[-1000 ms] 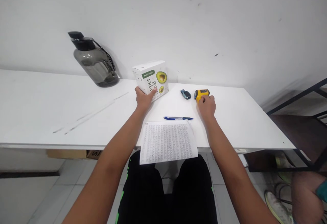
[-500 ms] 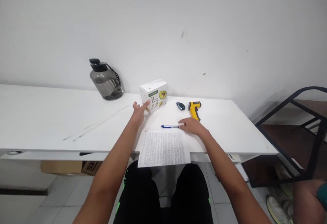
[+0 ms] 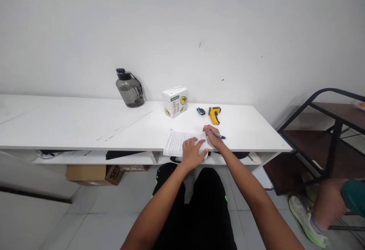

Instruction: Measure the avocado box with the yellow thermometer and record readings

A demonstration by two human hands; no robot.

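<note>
A sheet of paper covered in lines of handwriting lies at the front edge of the white desk, its lower part past the edge. My left hand rests on it with the fingers spread. At the sheet's right side, my right hand is closed around a blue pen, whose back end points to the right. Behind the hands stands a white box with avocado pictures and the words "Super Meal". A yellow infrared thermometer and a small dark object lie to the box's right.
A grey water jug with a black lid stands by the wall on the white desk. Cardboard boxes sit below. A dark metal rack is at the right, with another person's leg beside it.
My left hand has left the box and moved down onto the paper. My right hand has picked up the pen from the desk. The view has shifted a little.
</note>
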